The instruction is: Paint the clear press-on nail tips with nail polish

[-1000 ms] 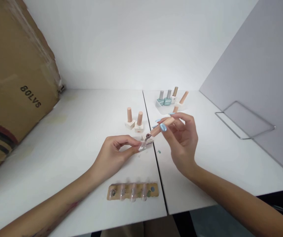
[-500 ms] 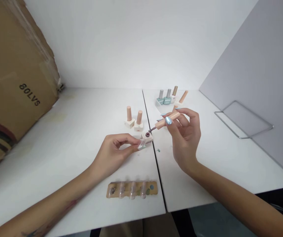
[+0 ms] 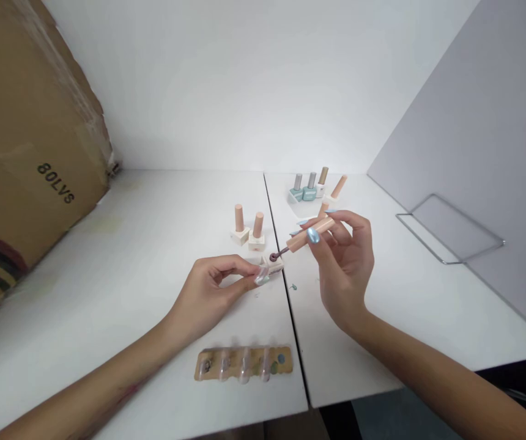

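Observation:
My left hand [image 3: 210, 293] pinches a clear false nail tip [image 3: 262, 275] against a small cream block [image 3: 274, 264]. My right hand [image 3: 345, 269] grips a peach nail polish brush handle [image 3: 309, 235] between its fingers and thumb. The handle's thin dark stem ends in a mauve-coated brush tip [image 3: 273, 257], just above the cream block and close to the nail tip. Pale blue shiny false nails cover my right fingertips. The left fingers hide part of the block.
Two peach-capped polish bottles [image 3: 243, 227] stand just beyond my hands. Mint and beige bottles [image 3: 309, 189] are grouped farther back. A card of clear nail tips [image 3: 243, 363] lies nearer me. A cardboard box [image 3: 24, 122] stands left, a wire frame [image 3: 446, 229] right.
The brush tip has dropped and moved closer to the cream block and nail tip. My left hand sits slightly lower, with the nail tip still in its grip.

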Available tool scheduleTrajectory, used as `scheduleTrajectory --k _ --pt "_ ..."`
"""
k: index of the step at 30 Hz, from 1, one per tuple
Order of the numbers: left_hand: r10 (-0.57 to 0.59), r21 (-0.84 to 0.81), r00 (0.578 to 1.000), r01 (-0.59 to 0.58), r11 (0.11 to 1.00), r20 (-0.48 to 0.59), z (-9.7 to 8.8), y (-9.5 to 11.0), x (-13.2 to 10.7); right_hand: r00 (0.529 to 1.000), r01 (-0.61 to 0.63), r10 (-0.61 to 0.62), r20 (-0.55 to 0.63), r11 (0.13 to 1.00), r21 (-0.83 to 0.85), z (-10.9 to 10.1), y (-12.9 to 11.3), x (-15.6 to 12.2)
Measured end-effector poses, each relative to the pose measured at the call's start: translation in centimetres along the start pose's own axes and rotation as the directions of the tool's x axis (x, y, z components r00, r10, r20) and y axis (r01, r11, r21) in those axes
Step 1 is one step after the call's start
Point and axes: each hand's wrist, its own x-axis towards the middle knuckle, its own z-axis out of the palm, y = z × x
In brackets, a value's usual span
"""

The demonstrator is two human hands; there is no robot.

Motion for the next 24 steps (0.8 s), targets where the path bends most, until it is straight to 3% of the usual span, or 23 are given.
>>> scheduleTrajectory --k 7,13,19,24 --pt "0.029 0.014 0.999 -0.029 0.999 0.013 0.1 0.33 0.07 0.978 0.022 -0.038 0.207 0.997 0.079 0.21 -0.06 -0.43" --pt "0.019 0.018 1.0 -0.02 1.0 0.003 0.05 0.14 -0.02 1.0 -0.025 0.025 0.01 0.999 0.026 -0.06 0.28 0.01" --pt "0.032 0.019 0.999 -0.032 0.999 0.027 0.11 0.43 -0.06 0.984 0.048 -0.056 0.167 0.997 0.054 0.15 -0.03 -0.48" --pt "0.043 0.032 0.999 -0.043 0.999 0.013 0.12 0.58 -0.04 0.999 -0.039 0.039 -0.006 0.999 -0.019 0.06 -0.05 0.01"
